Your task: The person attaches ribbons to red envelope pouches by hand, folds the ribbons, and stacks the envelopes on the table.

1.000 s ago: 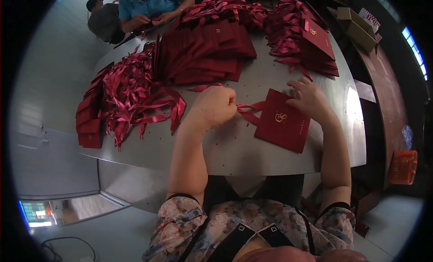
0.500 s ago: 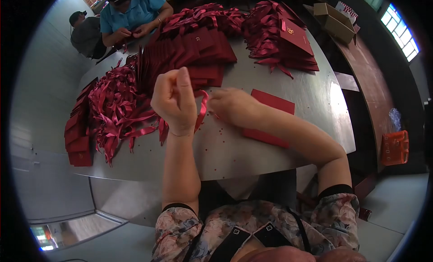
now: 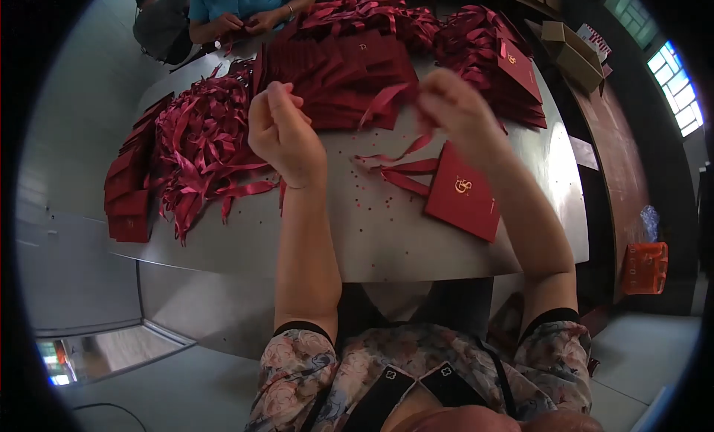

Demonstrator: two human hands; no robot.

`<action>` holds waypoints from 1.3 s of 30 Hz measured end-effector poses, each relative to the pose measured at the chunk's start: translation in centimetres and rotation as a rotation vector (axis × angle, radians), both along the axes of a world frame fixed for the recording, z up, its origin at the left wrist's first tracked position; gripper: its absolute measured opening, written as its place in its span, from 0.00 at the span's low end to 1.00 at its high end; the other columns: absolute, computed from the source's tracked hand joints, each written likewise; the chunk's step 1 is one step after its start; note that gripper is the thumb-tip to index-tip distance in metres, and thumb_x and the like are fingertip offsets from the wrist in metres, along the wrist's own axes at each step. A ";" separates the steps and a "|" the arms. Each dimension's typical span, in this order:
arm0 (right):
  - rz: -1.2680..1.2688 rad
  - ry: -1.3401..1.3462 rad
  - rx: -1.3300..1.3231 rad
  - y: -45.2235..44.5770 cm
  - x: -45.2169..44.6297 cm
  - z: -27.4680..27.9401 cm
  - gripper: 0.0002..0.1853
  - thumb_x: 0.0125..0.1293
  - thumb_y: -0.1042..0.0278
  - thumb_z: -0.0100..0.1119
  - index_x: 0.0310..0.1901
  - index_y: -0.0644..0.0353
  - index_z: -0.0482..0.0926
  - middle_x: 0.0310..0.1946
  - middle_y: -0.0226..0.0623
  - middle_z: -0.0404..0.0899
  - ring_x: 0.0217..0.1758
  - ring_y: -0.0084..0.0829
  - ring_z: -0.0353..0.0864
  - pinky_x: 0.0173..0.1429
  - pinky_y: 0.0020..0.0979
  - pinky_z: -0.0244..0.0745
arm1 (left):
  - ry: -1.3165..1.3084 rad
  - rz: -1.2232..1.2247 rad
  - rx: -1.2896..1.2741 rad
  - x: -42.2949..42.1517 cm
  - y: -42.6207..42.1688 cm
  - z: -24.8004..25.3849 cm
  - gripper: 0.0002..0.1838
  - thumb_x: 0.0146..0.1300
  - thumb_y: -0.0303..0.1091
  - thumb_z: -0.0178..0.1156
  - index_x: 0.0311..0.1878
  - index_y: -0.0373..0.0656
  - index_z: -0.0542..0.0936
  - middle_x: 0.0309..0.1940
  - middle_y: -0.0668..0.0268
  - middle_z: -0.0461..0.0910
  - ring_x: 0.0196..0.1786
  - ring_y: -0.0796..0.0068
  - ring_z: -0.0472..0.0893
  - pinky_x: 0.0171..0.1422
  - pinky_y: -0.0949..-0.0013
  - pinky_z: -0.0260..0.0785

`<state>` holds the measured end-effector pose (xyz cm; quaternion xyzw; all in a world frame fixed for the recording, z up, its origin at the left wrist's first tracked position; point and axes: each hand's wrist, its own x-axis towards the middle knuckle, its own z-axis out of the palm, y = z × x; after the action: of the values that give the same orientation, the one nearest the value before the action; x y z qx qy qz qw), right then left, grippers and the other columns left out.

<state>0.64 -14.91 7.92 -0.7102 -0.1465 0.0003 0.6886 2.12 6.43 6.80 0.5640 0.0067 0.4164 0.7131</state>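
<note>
My left hand (image 3: 286,138) is raised over the table, fingers curled and thumb up; what it holds, if anything, is hidden. My right hand (image 3: 460,116) is blurred and pinches a red ribbon (image 3: 385,103) that trails to its left. Below my right forearm a flat dark-red paper bag (image 3: 465,197) with a gold logo lies on the table. Its red ribbon handles (image 3: 405,173) stretch out to the left. Left of my left hand is a tangled heap of red ribbons (image 3: 204,134).
Stacked red bags (image 3: 335,75) fill the table's far middle, with another stack (image 3: 520,78) at far right and more bags (image 3: 128,209) at left. A person in a blue shirt (image 3: 245,2) works opposite. Small red dots lie on the metal table (image 3: 327,238). A cardboard box (image 3: 573,56) stands right.
My right hand has swung up and right, away from my left hand, with a ribbon. The bag's gold-logo side and ribbon handles now show. The view has shifted slightly.
</note>
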 end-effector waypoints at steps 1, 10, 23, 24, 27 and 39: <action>-0.175 -0.068 0.085 -2.2 -0.1 1.4 0.04 0.73 0.71 0.54 0.43 0.60 0.76 0.29 0.27 0.75 0.28 0.18 0.73 0.32 0.23 0.70 | 0.094 -0.077 0.015 0.0 -0.3 -0.1 0.11 0.72 0.35 0.58 0.34 0.39 0.80 0.22 0.72 0.75 0.20 0.89 0.67 0.24 0.82 0.57; -0.424 -0.411 -0.497 -14.3 -1.9 2.1 0.04 0.69 0.71 0.61 0.39 0.61 0.77 0.30 0.23 0.75 0.34 0.16 0.72 0.40 0.22 0.68 | 0.730 -0.956 0.367 -1.6 -8.5 -7.2 0.10 0.67 0.34 0.62 0.40 0.35 0.80 0.27 0.65 0.81 0.30 0.81 0.81 0.32 0.75 0.71; -0.226 -0.472 -0.885 -11.4 -0.3 -8.6 0.11 0.62 0.68 0.63 0.45 0.61 0.80 0.45 0.41 0.78 0.47 0.46 0.80 0.52 0.42 0.77 | 0.730 -0.921 0.642 -1.4 -10.1 -8.7 0.18 0.47 0.26 0.74 0.42 0.36 0.79 0.31 0.62 0.82 0.35 0.72 0.81 0.42 0.68 0.75; -0.216 -0.457 -0.877 -11.1 0.2 -8.9 0.11 0.61 0.67 0.64 0.45 0.60 0.81 0.45 0.41 0.78 0.48 0.46 0.80 0.52 0.42 0.77 | 0.726 -0.910 0.654 -1.4 -10.0 -8.7 0.18 0.48 0.26 0.74 0.41 0.36 0.79 0.32 0.62 0.82 0.35 0.72 0.81 0.42 0.68 0.75; -0.187 -0.464 -0.923 -10.6 2.5 -10.5 0.11 0.60 0.67 0.65 0.43 0.59 0.81 0.45 0.41 0.78 0.49 0.46 0.80 0.52 0.41 0.77 | 0.787 -0.955 0.621 -1.2 -9.9 -9.0 0.18 0.48 0.27 0.74 0.42 0.35 0.80 0.33 0.63 0.82 0.35 0.73 0.81 0.42 0.69 0.74; -0.216 0.203 -0.150 -9.5 0.5 -6.4 0.01 0.69 0.76 0.55 0.38 0.61 0.77 0.32 0.28 0.77 0.36 0.17 0.78 0.40 0.26 0.76 | 0.974 -1.042 -0.024 -1.5 -7.7 -6.1 0.11 0.62 0.22 0.63 0.48 0.36 0.81 0.38 0.63 0.84 0.38 0.73 0.84 0.40 0.71 0.78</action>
<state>1.10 -24.41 1.55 -0.7675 0.0014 0.0090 0.6410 0.59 -1.27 0.69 0.6077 0.0584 -0.2780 0.7417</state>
